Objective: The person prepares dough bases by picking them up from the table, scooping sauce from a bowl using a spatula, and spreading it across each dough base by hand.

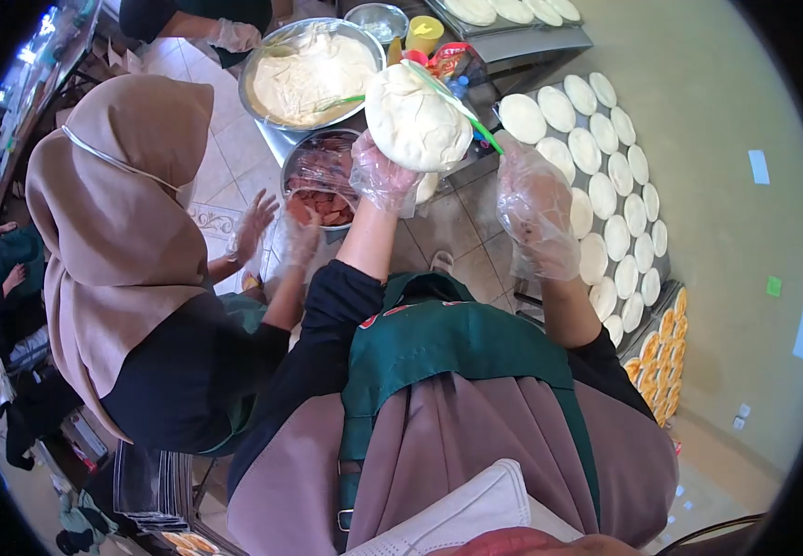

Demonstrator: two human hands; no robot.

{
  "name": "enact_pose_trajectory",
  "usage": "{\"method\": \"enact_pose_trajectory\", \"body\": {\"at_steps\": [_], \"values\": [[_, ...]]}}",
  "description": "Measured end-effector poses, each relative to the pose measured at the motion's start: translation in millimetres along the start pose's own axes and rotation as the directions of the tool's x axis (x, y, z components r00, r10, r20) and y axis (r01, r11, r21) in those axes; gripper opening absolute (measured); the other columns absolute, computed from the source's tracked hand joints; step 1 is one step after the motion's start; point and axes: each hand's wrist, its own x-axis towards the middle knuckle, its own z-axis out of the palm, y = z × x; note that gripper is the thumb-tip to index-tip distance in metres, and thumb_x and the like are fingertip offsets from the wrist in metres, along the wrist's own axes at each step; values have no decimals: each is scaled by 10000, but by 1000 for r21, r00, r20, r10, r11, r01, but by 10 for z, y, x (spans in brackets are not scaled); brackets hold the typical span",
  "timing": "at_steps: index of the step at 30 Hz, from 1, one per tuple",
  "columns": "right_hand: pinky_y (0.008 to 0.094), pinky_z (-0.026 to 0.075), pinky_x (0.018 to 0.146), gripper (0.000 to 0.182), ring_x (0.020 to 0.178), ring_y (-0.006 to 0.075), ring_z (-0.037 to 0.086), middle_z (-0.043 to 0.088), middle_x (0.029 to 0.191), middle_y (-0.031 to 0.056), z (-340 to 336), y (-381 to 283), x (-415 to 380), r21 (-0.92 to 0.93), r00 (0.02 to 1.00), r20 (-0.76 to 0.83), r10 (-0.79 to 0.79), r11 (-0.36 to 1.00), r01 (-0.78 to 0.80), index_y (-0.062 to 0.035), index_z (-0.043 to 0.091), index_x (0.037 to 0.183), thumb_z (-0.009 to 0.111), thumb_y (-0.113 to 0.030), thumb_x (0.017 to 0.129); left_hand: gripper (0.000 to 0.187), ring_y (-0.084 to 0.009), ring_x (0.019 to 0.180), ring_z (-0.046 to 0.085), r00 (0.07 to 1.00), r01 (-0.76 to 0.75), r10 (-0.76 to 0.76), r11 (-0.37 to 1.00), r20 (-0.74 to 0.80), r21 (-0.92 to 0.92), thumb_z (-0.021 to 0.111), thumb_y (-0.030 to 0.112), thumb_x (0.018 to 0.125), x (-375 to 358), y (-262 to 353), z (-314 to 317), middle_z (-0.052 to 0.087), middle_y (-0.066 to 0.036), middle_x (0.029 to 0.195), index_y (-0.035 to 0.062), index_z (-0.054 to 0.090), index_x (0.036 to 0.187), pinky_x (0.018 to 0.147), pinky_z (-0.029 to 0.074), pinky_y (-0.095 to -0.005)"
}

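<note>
My left hand, in a clear plastic glove, holds up a round, flat piece of dough with a pale, creamy surface. My right hand, also gloved, grips the green handle of a spatula. The spatula's pale blade lies against the upper right edge of the dough round. Just behind my left hand is a metal bowl of reddish slices, partly covered with clear plastic. Beyond it stands a large metal bowl of pale creamy mixture, with another green utensil in it.
On the right, a rack carries many pale dough rounds, with orange-topped ones nearer me. A co-worker stands close at my left, gloved hands near the slices. Another person's gloved hand is beside the large bowl. A yellow cup stands behind.
</note>
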Motion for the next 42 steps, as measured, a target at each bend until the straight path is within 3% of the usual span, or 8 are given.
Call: {"method": "enact_pose_trajectory", "body": {"at_steps": [4,9,14,16,17,30,34,42], "values": [[435,509,692,226,815,361,639,658,920,178,-31,176,-18,39,997,-21,-80,996,81,-101,649,1103,548,-98,901,588,-384,1300,424,998,41,-42,999,-40,-25,349,383,926,-37,-246,-12,412,-187,1437,57,383,1415,1089,323,-574],[435,510,713,257,835,373,638,662,948,183,-97,319,-123,332,983,-29,-184,925,183,-88,638,1131,553,-62,891,586,-374,1294,434,936,291,-132,814,326,-503,361,392,932,-123,-429,53,423,-179,1429,67,372,1420,1085,334,-567],[415,509,709,260,815,376,637,654,951,205,-323,609,-362,226,996,-72,-59,971,74,-66,626,1147,533,-59,904,586,-350,1286,452,974,116,-52,951,220,-288,373,414,946,-161,-682,140,433,-172,1419,65,355,1416,1066,382,-530],[422,504,677,256,776,370,638,655,914,203,-310,849,-488,199,994,-89,-66,977,83,-62,630,1137,526,-53,903,583,-366,1300,435,977,-134,110,984,181,122,365,399,942,-231,-743,218,413,-184,1437,56,366,1413,1069,365,-560],[428,501,667,258,760,368,637,654,896,203,-328,925,-545,174,997,-67,-27,984,38,-62,629,1138,529,-53,900,593,-377,1310,421,956,177,-28,850,293,-497,386,382,929,-161,-762,139,396,-190,1451,47,363,1418,1085,333,-572],[427,498,638,291,722,350,631,648,879,185,-323,964,-762,174,989,40,-140,976,131,-61,631,1136,560,-21,856,599,-382,1288,445,963,224,-113,843,246,-490,431,414,926,-275,-1216,168,432,-187,1425,60,396,1408,1088,340,-555],[437,485,596,339,684,324,607,602,813,147,-392,1030,-818,174,956,140,-259,957,234,-81,587,1192,552,-62,855,727,-367,1282,455,998,24,-18,993,53,-113,395,609,914,-373,-1207,299,440,-179,1416,78,388,1410,1073,360,-552],[405,517,719,241,817,334,655,659,905,191,-558,1326,-689,219,995,-36,-90,971,96,-41,641,1115,518,-49,909,633,-380,1285,453,939,258,-143,893,312,-368,363,523,958,-341,-1189,307,458,-183,1411,71,421,1397,1084,338,-561]]}}
